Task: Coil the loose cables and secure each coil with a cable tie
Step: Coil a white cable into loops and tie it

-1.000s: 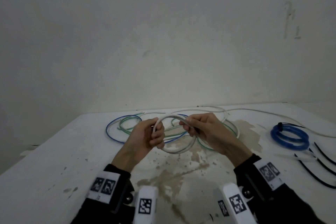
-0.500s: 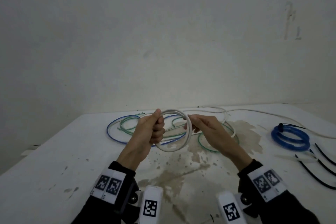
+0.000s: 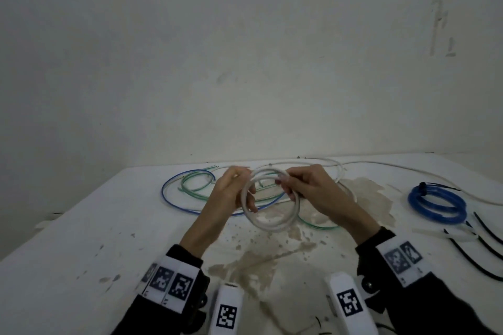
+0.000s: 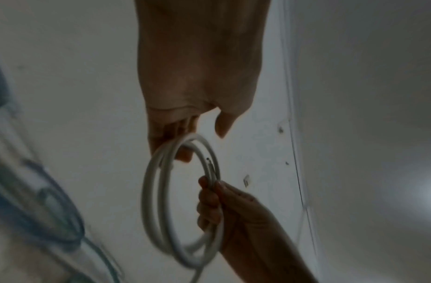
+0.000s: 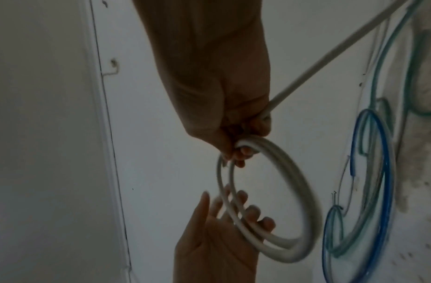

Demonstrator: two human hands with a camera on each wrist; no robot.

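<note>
A white cable coil (image 3: pixel 272 226) of about two turns hangs above the table between both hands. My right hand (image 3: pixel 307 187) grips the coil's top right, fingers curled round the strands (image 5: pixel 243 145), and the loose tail (image 5: pixel 330 57) runs out behind it. My left hand (image 3: pixel 231 193) is open, its straight fingers (image 5: pixel 253 210) passed through the ring (image 4: pixel 151 201) so the turns lie across them. The left wrist view shows the thumb (image 4: pixel 221 124) held apart from the coil.
Loose blue wire (image 3: pixel 164 193) and green wire (image 3: pixel 187 190) lie on the stained white table (image 3: pixel 81 239) behind the hands. A tied blue coil (image 3: pixel 435 204) sits at right, with black cable ties (image 3: pixel 487 231) and a white one (image 3: pixel 446 234). A wall stands close behind.
My left hand, which clenched the coil in a fist, has opened its fingers inside the ring. The right hand has moved left onto the coil's top, and the coil shows a second turn.
</note>
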